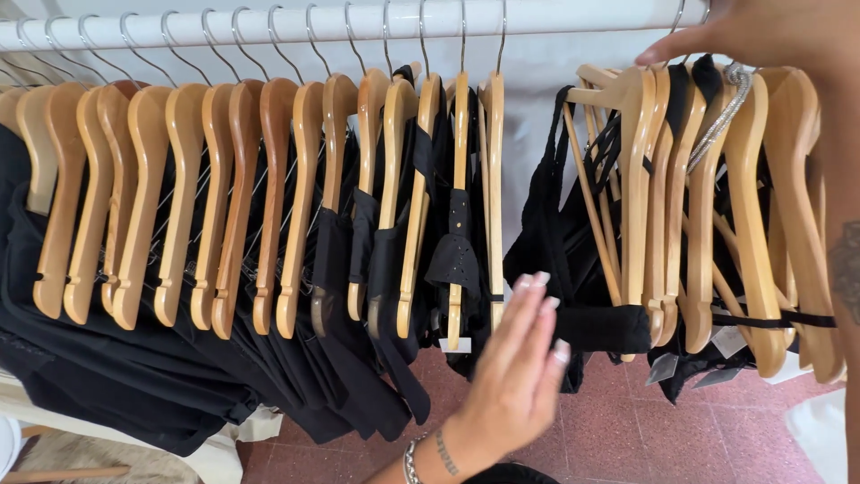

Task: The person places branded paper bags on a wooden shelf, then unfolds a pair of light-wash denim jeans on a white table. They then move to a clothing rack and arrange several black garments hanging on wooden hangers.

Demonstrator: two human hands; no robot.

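A white clothes rail (269, 22) runs across the top, carrying several wooden hangers (269, 197) with black garments (134, 376). My left hand (520, 367) reaches up from below, fingers straight and together, its tips at the gap between two groups of hangers, close to a black garment (555, 260); it holds nothing. My right hand (761, 36) is at the top right on the rail, fingers resting over the hooks of the right group of hangers (699, 206). Whether it grips a hook is hidden.
A reddish speckled tile floor (627, 430) lies below the rail. Paper tags (730, 341) dangle from the right garments. White fabric (224, 457) shows at the lower left and a white object (824, 430) at the lower right. A silver strap (721, 116) crosses one right hanger.
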